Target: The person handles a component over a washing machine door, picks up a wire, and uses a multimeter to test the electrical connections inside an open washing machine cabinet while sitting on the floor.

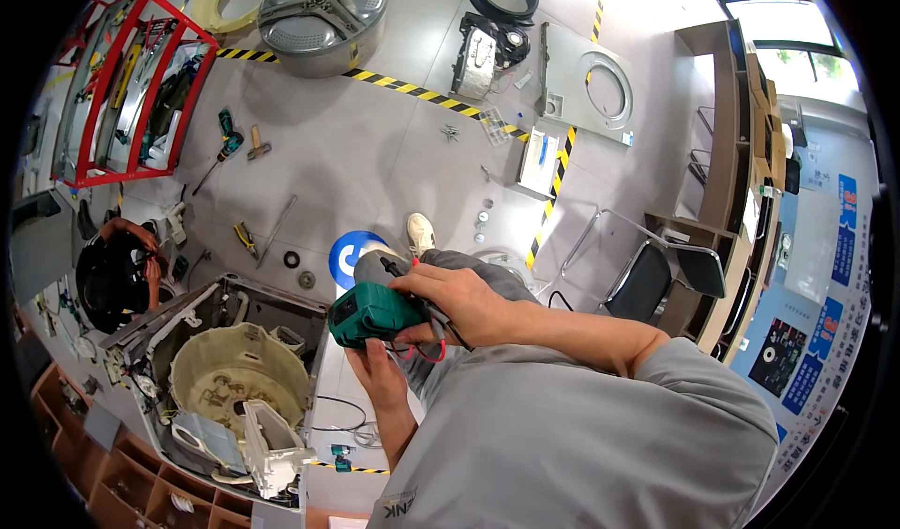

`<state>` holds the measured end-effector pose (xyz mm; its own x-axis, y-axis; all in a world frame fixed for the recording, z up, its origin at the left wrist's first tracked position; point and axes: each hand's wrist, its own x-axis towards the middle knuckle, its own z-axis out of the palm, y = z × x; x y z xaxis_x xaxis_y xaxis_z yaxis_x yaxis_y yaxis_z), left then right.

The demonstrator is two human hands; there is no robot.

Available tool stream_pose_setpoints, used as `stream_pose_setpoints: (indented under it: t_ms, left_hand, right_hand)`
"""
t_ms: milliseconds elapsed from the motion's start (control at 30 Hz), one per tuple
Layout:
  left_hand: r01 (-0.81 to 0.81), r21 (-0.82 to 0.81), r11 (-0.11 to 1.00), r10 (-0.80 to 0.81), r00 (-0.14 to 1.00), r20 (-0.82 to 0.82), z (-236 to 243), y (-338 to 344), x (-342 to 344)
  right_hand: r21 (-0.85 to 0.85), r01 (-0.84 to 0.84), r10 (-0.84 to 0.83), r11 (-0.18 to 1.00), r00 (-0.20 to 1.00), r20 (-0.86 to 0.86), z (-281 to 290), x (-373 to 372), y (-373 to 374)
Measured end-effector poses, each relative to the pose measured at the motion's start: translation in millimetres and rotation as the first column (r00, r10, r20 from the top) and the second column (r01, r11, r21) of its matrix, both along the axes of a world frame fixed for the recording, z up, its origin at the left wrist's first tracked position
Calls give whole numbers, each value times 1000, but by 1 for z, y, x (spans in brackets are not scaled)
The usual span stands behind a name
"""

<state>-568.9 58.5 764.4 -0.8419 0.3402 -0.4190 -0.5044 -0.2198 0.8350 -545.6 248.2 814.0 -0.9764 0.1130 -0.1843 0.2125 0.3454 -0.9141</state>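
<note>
My left hand (380, 379) grips a green handheld meter (361, 313) from below. My right hand (469, 304) is closed on the black and red test leads (436, 346) at the meter's right end; a probe tip pokes up above its fingers. The meter is held in front of my grey-shirted body. Down to the left stands an opened washing machine (150, 332) with its pale tub (211, 370) exposed and loose plastic parts at its near side.
A crouching co-worker (103, 276) is at left, near a red tool rack (150, 168). A drill (227, 135), hammer (258, 149) and pliers (244, 238) lie on the floor. A steel drum (319, 42) and panel (572, 117) lie ahead; a chair (628, 299) and desks (712, 126) stand right.
</note>
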Motion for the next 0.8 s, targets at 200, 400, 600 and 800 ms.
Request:
stream_pose_setpoints:
  t_ms: [200, 400, 600, 800]
  left_hand:
    - [-18, 44, 999, 18, 1000, -2, -6, -3, -93]
    - [83, 77, 994, -82, 997, -14, 1, -14, -187]
    - [47, 84, 995, -49, 999, 21, 0, -28, -244]
    - [-66, 31, 997, 68, 995, -72, 14, -16, -286]
  right_hand:
    - [38, -8, 11, 999, 996, -93, -4, -93, -1]
    - [28, -4, 5, 1000, 1000, -6, 12, -184, -7]
    - [39, -91, 91, 995, 996, 6, 21, -256, -10]
    - [-13, -202, 202, 979, 979, -36, 21, -317, 2]
